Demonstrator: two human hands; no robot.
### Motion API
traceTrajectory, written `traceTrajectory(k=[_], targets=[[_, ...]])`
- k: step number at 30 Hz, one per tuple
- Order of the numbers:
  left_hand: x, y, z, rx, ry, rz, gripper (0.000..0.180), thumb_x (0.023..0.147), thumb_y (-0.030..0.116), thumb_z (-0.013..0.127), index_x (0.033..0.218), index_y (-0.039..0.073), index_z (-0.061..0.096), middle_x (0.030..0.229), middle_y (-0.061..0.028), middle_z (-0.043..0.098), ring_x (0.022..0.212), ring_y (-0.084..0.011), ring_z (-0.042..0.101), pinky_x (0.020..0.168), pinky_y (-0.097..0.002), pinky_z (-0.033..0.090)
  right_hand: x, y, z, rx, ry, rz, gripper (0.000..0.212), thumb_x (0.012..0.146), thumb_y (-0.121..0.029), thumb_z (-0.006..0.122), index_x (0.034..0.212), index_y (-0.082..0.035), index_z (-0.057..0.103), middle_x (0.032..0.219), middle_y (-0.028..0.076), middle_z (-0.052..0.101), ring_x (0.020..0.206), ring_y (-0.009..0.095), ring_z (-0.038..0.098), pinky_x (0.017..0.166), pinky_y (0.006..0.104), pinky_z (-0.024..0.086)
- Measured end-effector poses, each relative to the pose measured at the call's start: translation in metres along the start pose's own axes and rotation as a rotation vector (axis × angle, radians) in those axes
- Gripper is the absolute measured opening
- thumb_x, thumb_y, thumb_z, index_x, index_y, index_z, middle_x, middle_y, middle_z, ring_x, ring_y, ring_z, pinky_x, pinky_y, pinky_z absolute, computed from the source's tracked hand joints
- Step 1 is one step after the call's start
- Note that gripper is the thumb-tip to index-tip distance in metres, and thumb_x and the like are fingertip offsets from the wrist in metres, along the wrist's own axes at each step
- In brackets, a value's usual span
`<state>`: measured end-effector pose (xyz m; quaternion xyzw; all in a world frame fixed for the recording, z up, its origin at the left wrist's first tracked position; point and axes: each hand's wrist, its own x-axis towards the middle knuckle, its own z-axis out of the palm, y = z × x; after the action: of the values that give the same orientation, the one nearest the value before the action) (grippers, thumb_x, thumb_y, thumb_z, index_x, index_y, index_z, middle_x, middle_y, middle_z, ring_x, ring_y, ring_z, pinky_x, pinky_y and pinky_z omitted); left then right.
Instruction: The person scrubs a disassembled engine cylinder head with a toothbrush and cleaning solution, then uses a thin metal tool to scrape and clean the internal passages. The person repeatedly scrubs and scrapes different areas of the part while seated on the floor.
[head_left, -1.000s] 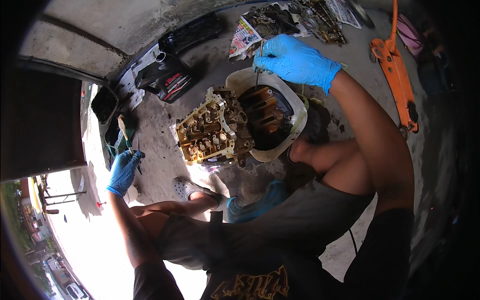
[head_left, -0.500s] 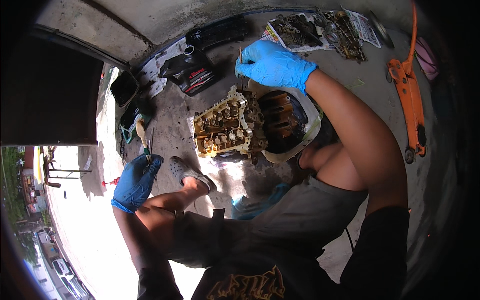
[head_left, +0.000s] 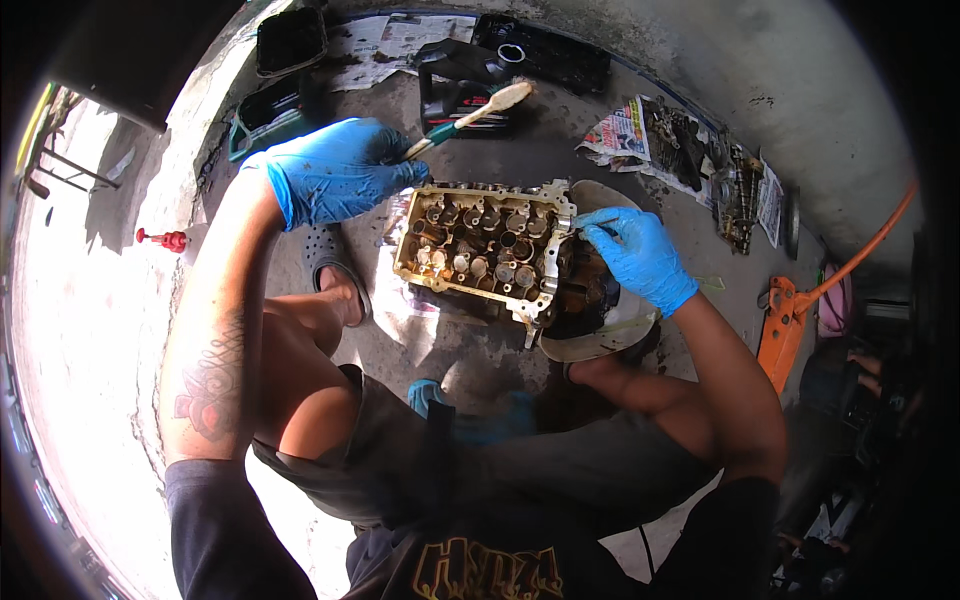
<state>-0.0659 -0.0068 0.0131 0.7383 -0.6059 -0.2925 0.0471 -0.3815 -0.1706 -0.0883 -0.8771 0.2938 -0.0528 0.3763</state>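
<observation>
An engine cylinder head (head_left: 484, 243) lies on the floor before me, its valve side up and stained brown. My left hand (head_left: 335, 172), in a blue glove, is closed around the green and white handle of a brush (head_left: 510, 97); its tan head points up and right, beyond the cylinder head's far edge. At the right end of the cylinder head, my gloved right hand (head_left: 635, 258) is pinched, fingertips at the end casting. Whatever those fingertips hold is too small to make out. A pale basin (head_left: 590, 346) with dark contents sits under that end, partly hidden.
A black oil jug (head_left: 455, 85) stands behind the cylinder head. Dark trays (head_left: 290, 42) and a green-edged container (head_left: 265, 118) are at far left. Greasy parts (head_left: 735, 200) lie on newspaper at right, near an orange floor jack (head_left: 780, 335). Blue gloves (head_left: 425, 396) lie between my legs.
My left hand has risen from beside my knee to the cylinder head's left end, carrying the brush. My right hand has come down from above the far edge to the right end. The view has turned.
</observation>
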Motion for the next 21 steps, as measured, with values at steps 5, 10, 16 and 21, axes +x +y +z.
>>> traceTrajectory(k=[5, 10, 16, 21], targets=[[0.011, -0.013, 0.004, 0.038, -0.009, -0.024, 0.044, 0.095, 0.039, 0.055, 0.097, -0.004, 0.067, 0.076, -0.0215, 0.063, 0.064, -0.0308, 0.055, 0.067, -0.0426, 0.048, 0.005, -0.005, 0.029, -0.091, 0.034, -0.036, 0.019, 0.092, -0.012, 0.061, 0.104, -0.002, 0.072, 0.098, 0.015, 0.071, 0.089, 0.023, 0.068, 0.082, 0.0331, 0.052], [0.002, -0.017, 0.004, -0.050, -0.012, 0.025, 0.042, 0.096, 0.038, 0.056, 0.099, -0.003, 0.066, 0.072, -0.0190, 0.060, 0.062, -0.0269, 0.054, 0.065, -0.0407, 0.047, 0.015, -0.007, 0.045, -0.238, -0.038, -0.070, 0.019, 0.090, -0.018, 0.063, 0.102, -0.008, 0.073, 0.094, 0.016, 0.070, 0.084, 0.030, 0.066, 0.078, 0.0363, 0.052], [-0.010, -0.017, 0.001, -0.098, -0.060, -0.061, 0.040, 0.097, 0.036, 0.057, 0.088, -0.002, 0.064, 0.063, -0.0045, 0.052, 0.059, -0.0128, 0.048, 0.057, -0.0334, 0.043, 0.034, 0.015, 0.057, -0.300, -0.103, -0.067, 0.019, 0.087, -0.021, 0.065, 0.100, -0.012, 0.075, 0.090, 0.014, 0.070, 0.084, 0.031, 0.066, 0.077, 0.0398, 0.052], [-0.009, -0.019, 0.001, -0.086, -0.051, -0.083, 0.038, 0.097, 0.037, 0.059, 0.086, 0.001, 0.065, 0.060, -0.0002, 0.049, 0.057, -0.0102, 0.046, 0.054, -0.0318, 0.040, 0.035, 0.029, 0.056, -0.258, -0.096, -0.082, 0.020, 0.086, -0.022, 0.063, 0.097, -0.011, 0.076, 0.092, 0.014, 0.071, 0.086, 0.032, 0.067, 0.080, 0.0418, 0.053]])
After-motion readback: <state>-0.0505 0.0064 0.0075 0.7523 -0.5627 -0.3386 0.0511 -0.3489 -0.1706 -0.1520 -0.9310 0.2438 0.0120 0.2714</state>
